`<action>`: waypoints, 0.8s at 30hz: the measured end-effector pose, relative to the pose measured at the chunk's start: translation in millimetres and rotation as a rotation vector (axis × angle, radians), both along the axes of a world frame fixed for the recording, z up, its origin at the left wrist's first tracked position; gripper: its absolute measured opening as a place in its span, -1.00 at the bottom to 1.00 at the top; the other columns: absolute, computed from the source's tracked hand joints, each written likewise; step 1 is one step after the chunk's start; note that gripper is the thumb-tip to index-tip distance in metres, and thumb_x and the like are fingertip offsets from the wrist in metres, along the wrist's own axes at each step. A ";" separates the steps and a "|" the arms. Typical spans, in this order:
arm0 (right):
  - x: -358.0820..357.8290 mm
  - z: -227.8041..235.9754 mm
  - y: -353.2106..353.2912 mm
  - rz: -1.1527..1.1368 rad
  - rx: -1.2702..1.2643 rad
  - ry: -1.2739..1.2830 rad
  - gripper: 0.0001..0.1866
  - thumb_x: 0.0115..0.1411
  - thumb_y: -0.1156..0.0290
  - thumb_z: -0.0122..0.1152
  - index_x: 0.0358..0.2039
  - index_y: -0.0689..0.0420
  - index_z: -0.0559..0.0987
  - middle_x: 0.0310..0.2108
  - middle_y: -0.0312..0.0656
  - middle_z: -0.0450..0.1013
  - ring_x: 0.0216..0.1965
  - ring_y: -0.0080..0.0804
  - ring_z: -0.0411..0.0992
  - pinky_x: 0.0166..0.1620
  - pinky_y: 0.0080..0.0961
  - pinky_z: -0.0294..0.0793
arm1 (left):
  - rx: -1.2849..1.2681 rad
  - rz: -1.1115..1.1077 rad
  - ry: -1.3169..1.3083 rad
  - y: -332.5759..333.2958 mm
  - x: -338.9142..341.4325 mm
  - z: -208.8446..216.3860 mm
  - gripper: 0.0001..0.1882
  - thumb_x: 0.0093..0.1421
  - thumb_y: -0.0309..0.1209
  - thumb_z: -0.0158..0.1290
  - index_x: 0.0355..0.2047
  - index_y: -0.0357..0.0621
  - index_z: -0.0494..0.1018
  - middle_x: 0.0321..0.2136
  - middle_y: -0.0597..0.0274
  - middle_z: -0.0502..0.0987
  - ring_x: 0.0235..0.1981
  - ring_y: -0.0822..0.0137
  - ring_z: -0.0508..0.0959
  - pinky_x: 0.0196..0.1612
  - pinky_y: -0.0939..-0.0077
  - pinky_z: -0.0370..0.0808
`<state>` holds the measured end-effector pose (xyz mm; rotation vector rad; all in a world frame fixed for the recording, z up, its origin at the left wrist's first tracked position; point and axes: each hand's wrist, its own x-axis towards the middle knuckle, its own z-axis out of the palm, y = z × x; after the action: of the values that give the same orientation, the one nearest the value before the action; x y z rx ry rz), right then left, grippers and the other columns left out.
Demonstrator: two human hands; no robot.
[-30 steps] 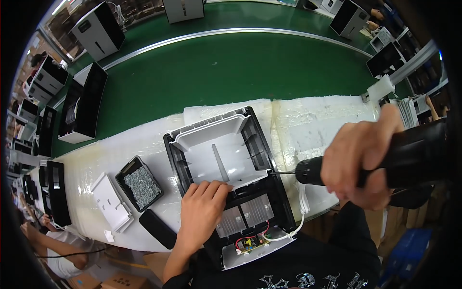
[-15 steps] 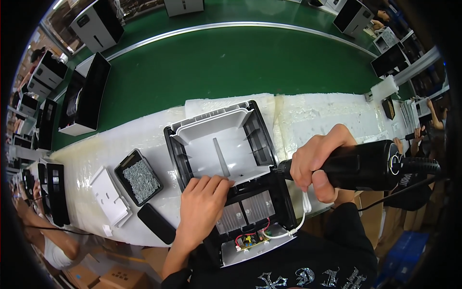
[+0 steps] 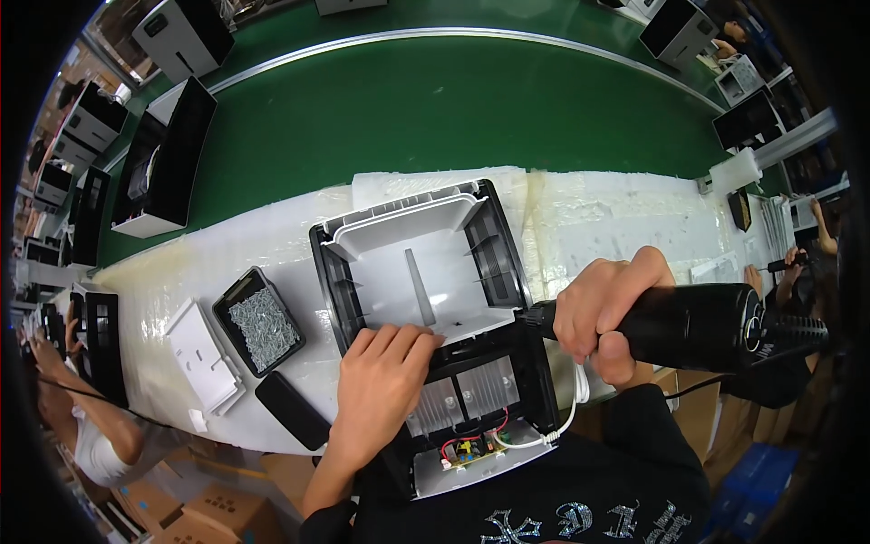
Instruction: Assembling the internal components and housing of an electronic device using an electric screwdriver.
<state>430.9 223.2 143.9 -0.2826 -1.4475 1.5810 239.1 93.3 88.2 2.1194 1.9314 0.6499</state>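
An open black and white appliance housing [image 3: 390, 272] lies tilted in front of me, with a deep white compartment at its far end. My left hand [image 3: 385, 381] has its fingers curled over the inner edge of that compartment. In my right fist [image 3: 603, 313] is a black corded electric screwdriver [image 3: 693, 326], held level. Its nose points left at the housing's right side wall; whether the bit touches a screw is hidden. Nearer to me, the housing shows grey metal plates [image 3: 462, 399], a small circuit board [image 3: 468, 451] with coloured wires, and a white cable [image 3: 571, 417].
Left of the housing are a black tray of screws [image 3: 263, 328], a white plastic panel [image 3: 204, 354] and a flat black oblong [image 3: 292, 411]. Beyond the padded bench runs a green conveyor [image 3: 362, 109] carrying appliance casings [image 3: 168, 159]. Another person's arm [image 3: 91, 408] shows at far left.
The view has shifted slightly. My right hand and the screwdriver sit a little lower at the housing's right side. My left hand keeps its place on the housing.
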 end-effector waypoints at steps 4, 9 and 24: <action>-1.5 -6.2 3.4 0.049 -0.032 0.022 -0.61 0.16 0.26 0.36 -0.35 0.08 0.27 -0.71 -0.32 0.28 -0.74 -0.56 0.26 -0.67 -0.62 0.31 | -0.005 0.001 0.011 -1.5 -0.3 -2.4 -0.79 -0.02 -0.56 0.16 -0.31 -0.11 0.53 -0.36 0.35 0.53 -0.35 0.30 0.49 -0.30 0.41 0.34; 5.3 -8.7 15.6 0.221 0.011 0.008 -0.62 0.16 0.26 0.37 -0.36 0.08 0.28 -0.71 -0.33 0.28 -0.74 -0.56 0.26 -0.67 -0.63 0.31 | -0.006 0.004 0.010 -0.4 2.4 -2.5 -0.78 -0.01 -0.55 0.17 -0.30 -0.10 0.53 -0.36 0.37 0.53 -0.34 0.31 0.50 -0.30 0.41 0.34; 10.5 -8.4 25.3 0.318 0.061 -0.005 -0.69 0.03 0.51 0.41 -0.39 0.19 0.37 -0.67 -0.25 0.37 -0.70 -0.50 0.32 -0.63 -0.59 0.36 | 0.140 0.589 -0.687 -75.5 7.9 -8.7 -0.23 0.11 -0.53 0.03 0.32 -0.26 0.00 0.24 -0.09 0.20 0.25 0.09 0.25 0.26 0.16 0.17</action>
<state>441.4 248.5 135.4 -0.0204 -1.6004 1.7833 247.0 17.8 79.5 1.0968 2.0782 1.4224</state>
